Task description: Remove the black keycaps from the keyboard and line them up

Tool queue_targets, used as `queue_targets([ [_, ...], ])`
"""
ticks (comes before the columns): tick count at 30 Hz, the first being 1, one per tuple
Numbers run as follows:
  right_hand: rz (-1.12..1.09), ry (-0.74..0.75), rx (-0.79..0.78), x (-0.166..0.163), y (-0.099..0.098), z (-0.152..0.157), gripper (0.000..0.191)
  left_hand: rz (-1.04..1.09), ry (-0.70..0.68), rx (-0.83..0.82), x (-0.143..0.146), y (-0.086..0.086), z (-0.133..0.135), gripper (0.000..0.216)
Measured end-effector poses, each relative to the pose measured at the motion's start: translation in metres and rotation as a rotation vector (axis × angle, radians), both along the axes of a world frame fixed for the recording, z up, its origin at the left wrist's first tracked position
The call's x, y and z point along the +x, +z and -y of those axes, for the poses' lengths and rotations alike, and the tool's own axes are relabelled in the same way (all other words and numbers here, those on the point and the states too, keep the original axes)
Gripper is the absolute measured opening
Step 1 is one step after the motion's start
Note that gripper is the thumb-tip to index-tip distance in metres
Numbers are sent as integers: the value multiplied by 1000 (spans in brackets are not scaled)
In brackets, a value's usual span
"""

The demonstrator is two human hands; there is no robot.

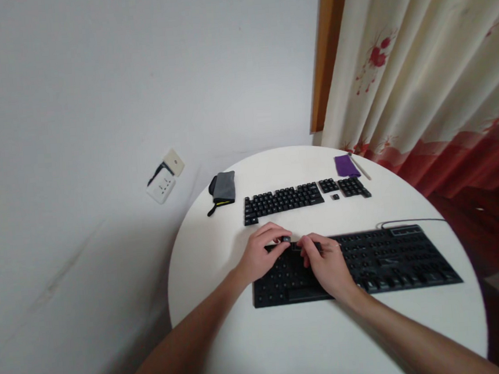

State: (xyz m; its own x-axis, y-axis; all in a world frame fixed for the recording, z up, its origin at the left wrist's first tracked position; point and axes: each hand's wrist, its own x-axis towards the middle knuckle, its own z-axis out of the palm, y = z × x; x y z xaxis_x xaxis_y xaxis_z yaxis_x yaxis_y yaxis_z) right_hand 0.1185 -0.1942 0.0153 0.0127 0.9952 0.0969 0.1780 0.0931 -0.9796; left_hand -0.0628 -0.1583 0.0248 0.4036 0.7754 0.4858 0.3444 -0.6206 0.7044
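Note:
A black keyboard lies on the round white table, its cable running off to the right. My left hand rests on the keyboard's upper left edge, fingers curled, pinching a small black keycap. My right hand lies over the keyboard's left half, fingers bent together near the top row; what they hold is hidden. Behind the keyboard, rows of loose black keycaps are laid out in keyboard order, with smaller keycap clusters to the right.
A grey pouch with a black strap sits at the table's back left. A purple cloth and a thin stick lie at the back right. A wall socket is on the white wall; a curtain hangs at the right.

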Motion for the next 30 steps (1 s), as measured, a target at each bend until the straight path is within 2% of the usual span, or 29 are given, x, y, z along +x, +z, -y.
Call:
queue_targets([
  [4,-23,15,-10,-1,-1,1,35,-17,165,69,-11,-4,-14,12],
  [9,-34,33,-20,-2,-1,4,35,-42,399,258,-36,-4,-41,9],
  [12,-51,37,-9,-2,1,4,35,-80,482,259,-47,-5,-50,10],
  [22,-14,65,54,-2,0,7,33,-481,334,140,-45,-26,-62,11],
  [26,-1,71,72,-2,2,9,32,-494,338,95,-47,-31,-65,12],
  [30,-33,80,73,-2,5,11,31,-455,378,153,-47,-33,-66,11],
])
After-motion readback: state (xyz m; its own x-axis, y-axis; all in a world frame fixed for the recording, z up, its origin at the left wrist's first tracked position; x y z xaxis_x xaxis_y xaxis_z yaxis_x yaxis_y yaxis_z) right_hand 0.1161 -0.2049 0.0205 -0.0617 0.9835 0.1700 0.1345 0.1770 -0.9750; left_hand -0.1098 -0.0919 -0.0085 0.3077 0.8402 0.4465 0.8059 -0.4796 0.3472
